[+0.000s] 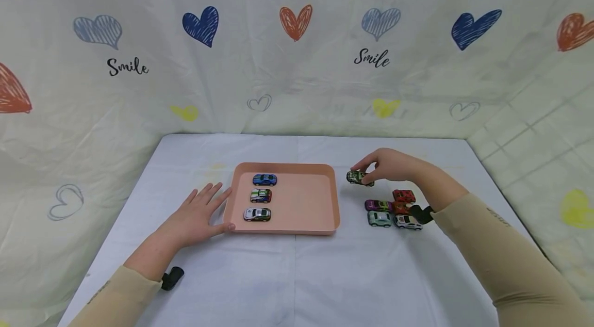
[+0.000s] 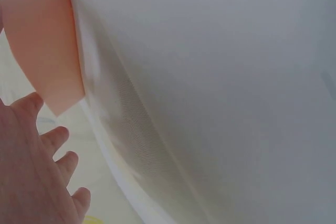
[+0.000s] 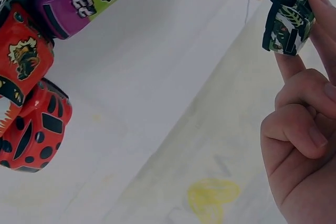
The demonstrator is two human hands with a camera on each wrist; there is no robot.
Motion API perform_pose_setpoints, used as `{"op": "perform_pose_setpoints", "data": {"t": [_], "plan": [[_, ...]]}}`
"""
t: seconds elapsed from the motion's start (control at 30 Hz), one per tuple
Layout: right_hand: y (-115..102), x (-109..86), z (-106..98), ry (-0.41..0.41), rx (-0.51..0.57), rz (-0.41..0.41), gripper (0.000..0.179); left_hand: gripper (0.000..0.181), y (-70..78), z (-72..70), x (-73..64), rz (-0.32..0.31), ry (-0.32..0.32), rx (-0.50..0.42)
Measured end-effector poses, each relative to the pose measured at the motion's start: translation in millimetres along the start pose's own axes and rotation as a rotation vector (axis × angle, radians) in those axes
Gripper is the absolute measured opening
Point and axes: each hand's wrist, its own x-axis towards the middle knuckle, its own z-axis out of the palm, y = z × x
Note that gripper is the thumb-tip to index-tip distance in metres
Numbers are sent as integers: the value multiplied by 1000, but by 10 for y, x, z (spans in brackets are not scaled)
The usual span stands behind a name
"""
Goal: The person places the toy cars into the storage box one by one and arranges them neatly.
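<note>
My right hand (image 1: 392, 164) pinches a green camouflage toy car (image 3: 290, 22) between thumb and fingers, just right of the pink tray (image 1: 306, 203). On the tray's left side, a blue toy car (image 1: 264, 179), a white-and-green patterned toy car (image 1: 261, 195) and a silver toy car (image 1: 257, 214) stand in a column. With fingers spread, my left hand (image 1: 197, 216) lies at the tray's left edge, its thumb at the near left corner. In the left wrist view the fingers are beside the tray's wall (image 2: 44, 40).
Below my right forearm several toy cars sit in a cluster: a purple-and-green one (image 1: 378, 205), a red black-spotted one (image 3: 39, 129), an orange-red one (image 3: 26, 53), a mint one (image 1: 379, 219) and a white one (image 1: 407, 222). A white cloth (image 1: 260, 275) covers the table.
</note>
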Motion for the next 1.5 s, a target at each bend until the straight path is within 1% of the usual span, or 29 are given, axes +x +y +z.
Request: {"op": "perform_pose_setpoints", "data": {"t": [0.17, 0.4, 0.6, 0.83, 0.93, 1.07, 1.2, 1.37, 1.5], "plan": [[-68, 45, 15, -11, 5, -2, 37, 96, 1, -8, -1, 1, -4, 3], [-203, 99, 54, -46, 5, -48, 37, 96, -20, -1, -2, 6, -3, 12], [-315, 151, 93, -45, -4, -91, 34, 95, -20, 9, -2, 10, 4, 22], [-452, 212, 164, -46, 25, -93, 35, 96, -7, 8, -13, 13, 15, 36], [-495, 255, 208, -52, 26, -101, 35, 95, -3, 4, -19, 14, 22, 39], [-597, 309, 276, -62, -5, -106, 35, 95, 4, -5, -21, 17, 26, 38], [-719, 352, 350, -74, -20, -102, 35, 95, 8, -8, -9, 15, 14, 41], [-885, 420, 490, -108, -49, -106, 33, 96, 18, -17, 4, 16, 13, 48], [-1012, 475, 618, -126, -88, -138, 33, 96, 23, -22, 7, 14, 9, 42]]}}
